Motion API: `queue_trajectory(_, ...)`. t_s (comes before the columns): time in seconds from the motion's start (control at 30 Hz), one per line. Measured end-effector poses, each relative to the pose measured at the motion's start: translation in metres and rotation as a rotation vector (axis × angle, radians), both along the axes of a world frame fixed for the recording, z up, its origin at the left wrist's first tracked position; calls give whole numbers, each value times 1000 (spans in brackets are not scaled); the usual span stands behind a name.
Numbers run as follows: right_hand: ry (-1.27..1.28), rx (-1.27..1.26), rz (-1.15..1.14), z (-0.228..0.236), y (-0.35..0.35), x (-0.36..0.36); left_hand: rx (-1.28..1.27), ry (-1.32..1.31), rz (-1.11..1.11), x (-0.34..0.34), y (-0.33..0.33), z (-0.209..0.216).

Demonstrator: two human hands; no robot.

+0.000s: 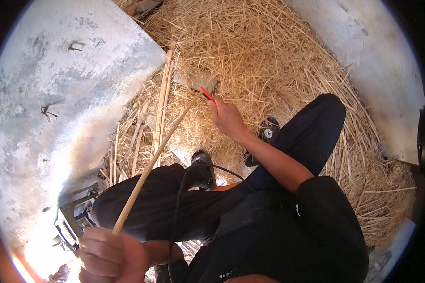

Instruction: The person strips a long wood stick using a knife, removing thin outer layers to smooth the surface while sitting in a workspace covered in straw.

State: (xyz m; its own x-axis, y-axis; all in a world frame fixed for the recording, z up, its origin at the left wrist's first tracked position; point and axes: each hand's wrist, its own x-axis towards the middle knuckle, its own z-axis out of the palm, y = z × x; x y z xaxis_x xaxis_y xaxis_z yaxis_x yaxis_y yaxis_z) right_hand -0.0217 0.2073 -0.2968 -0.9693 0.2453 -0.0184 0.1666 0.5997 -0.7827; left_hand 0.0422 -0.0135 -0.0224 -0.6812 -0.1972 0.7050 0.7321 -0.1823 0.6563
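My left hand (pixel 101 254), at the lower left, is closed in a fist around the near end of a long pale strip of wood or bamboo (pixel 148 167). From there the strip slants up and away toward my right hand (pixel 228 115). That hand is wrapped round a small tool with a red and black handle (pixel 206 93), right beside the strip's far tip. Whether the tool touches the strip I cannot tell, and its blade or working end does not show clearly.
Thin shavings (pixel 269 61) cover the ground ahead and to the right. Several long strips (pixel 163 99) lie at the left, along a grey wall (pixel 80 70). My bent legs (pixel 146 198) and dark shoes (pixel 202 170) are below my arms. A dark cable (pixel 178 207) crosses my lap.
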Motion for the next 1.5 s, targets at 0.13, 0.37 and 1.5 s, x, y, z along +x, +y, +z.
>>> queue_trajectory(0.13,-11,-13,151,0,-4,2,6,1,-4,1,-4,0)
queue_trajectory(0.37,-55,48,-19,4,-6,2,29,-4,-10,5,-5,0)
queue_trajectory(1.5,-231,-229,-69,22,8,-6,42,-68,-181,8,100,49)
